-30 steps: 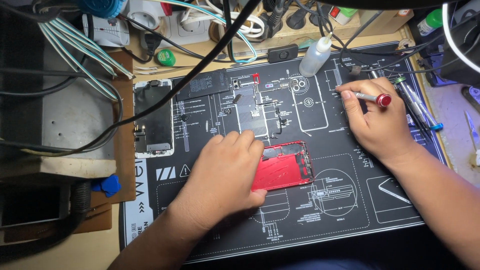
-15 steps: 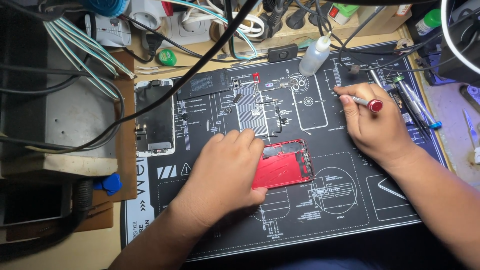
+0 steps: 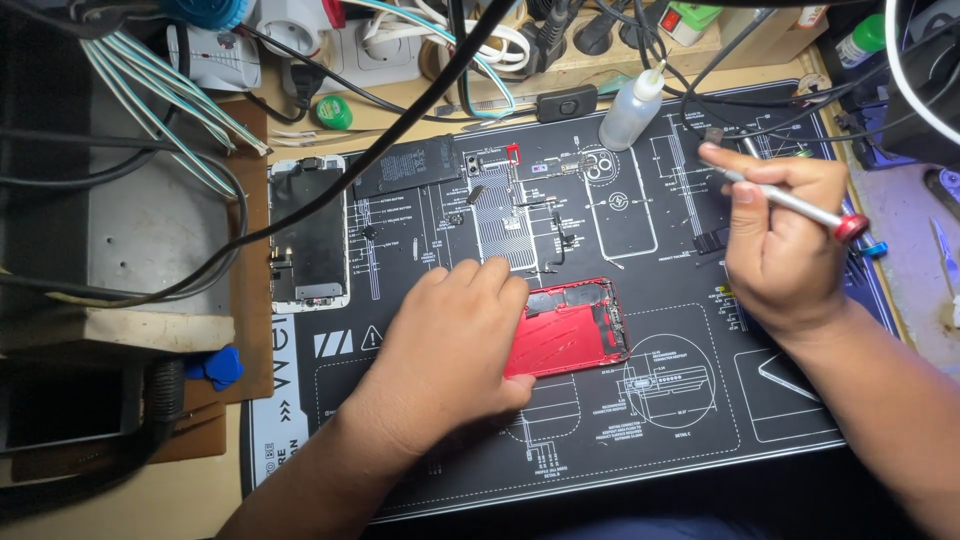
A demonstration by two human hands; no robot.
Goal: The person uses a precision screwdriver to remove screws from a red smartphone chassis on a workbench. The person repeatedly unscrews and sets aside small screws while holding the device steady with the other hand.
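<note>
Raised since earlier: right hand (image 3: 785, 250), fingers pinching a red-capped screwdriver (image 3: 790, 205) above the black mat (image 3: 400, 470). Left hand (image 3: 450, 345), fingers flat, pins the red phone housing (image 3: 575, 328) mid-mat, steadying it.

The left hand (image 3: 455, 345) covers the left part of the red phone shell (image 3: 575, 325). The screwdriver (image 3: 790, 205) tip is too small to make out, and its shaft passes behind the right hand's (image 3: 785, 240) fingers. The mat's (image 3: 660, 430) near edge is in shadow.
</note>
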